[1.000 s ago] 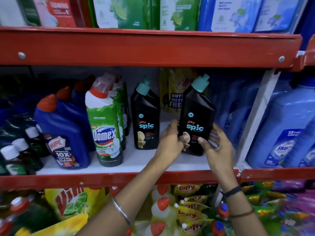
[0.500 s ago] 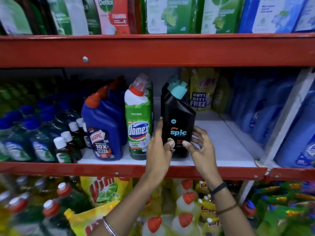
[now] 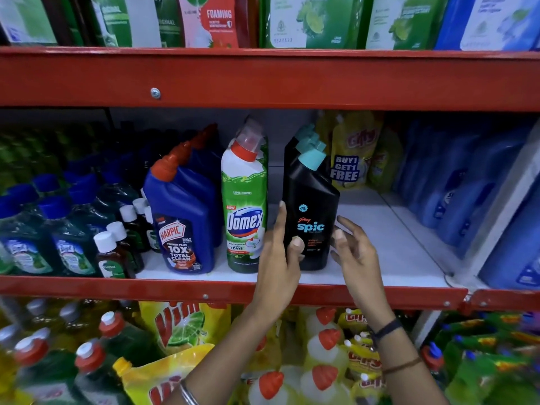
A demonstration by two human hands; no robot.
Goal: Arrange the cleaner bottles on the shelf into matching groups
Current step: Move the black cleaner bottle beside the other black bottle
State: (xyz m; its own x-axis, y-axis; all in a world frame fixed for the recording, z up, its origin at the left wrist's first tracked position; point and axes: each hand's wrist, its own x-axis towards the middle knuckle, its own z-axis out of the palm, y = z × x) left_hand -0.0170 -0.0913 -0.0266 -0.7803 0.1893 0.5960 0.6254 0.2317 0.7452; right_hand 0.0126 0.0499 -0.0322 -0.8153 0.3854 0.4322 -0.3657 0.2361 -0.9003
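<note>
Right, here is the middle shelf, white board behind a red front rail, and the black Spic bottle stands upright on it near the front edge, teal cap tilted to the right. More teal caps line up straight behind it, so it heads a row of its own kind. The left hand is on it: thumb pressed against the lower front of the label, index finger laid up the bottle's left side, a loose pinch on the bottle's left edge. The right hand sits just to the right of the bottle, fingers spread and curled, and whether the tips actually touch the plastic I cannot tell.

Just left of the left hand stands the green Domex bottle, upright, red collar and clear cap, with a narrow gap between it and the Spic bottle. Left again, the blue Harpic bottle, red cap, more blue ones behind it. Far back on the right, a yellow pouch with a "buy 1 get 1 free" sticker. To the right of the right hand the shelf board lies bare up to the pale blue jugs.
</note>
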